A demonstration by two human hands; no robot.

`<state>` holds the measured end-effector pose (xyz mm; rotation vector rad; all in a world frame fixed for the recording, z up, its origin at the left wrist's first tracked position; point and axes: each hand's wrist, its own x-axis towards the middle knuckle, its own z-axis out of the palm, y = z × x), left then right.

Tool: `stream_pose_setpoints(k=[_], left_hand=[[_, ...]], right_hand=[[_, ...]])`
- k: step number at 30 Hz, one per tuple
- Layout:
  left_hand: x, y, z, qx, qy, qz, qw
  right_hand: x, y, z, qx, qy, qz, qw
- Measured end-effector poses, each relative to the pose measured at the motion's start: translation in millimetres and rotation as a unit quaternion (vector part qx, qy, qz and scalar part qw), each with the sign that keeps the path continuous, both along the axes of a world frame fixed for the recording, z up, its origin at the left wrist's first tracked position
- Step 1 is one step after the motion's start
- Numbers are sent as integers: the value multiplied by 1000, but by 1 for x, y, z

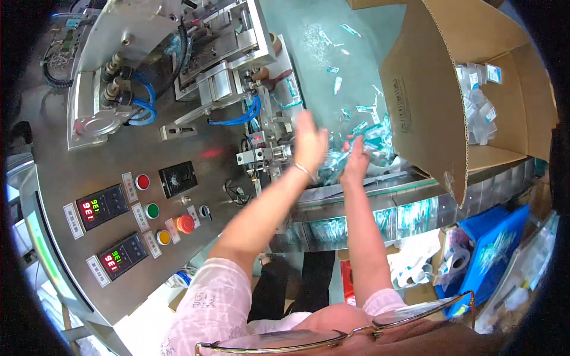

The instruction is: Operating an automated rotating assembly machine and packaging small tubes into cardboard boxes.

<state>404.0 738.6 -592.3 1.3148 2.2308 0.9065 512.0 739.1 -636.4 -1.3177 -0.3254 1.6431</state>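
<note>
My left hand (310,142) reaches over the right edge of the metal machine (219,83), next to its small clamp parts. Its fingers are smeared by motion, so I cannot tell what they hold. My right hand (356,161) is closed around slim teal-and-clear packets (338,163) at the near side of the work surface. Just beyond it lies a heap of similar teal packets (378,137). A few loose packets (337,85) are scattered farther back on the green-grey tabletop (323,65).
At the right stands an open cardboard box (421,101) with clear bags (478,113) inside. The control panel (142,219) with displays and coloured buttons fills the left. Below the bench edge are a blue bin (493,249) and white rolls (457,261).
</note>
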Motion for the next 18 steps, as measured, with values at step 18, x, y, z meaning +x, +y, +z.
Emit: stream_pose_setpoints(k=[18], left_hand=[[-191,2,-69,-477,174,66,859]], right_hand=[[57,-74,-4,-72,-84,70,991]])
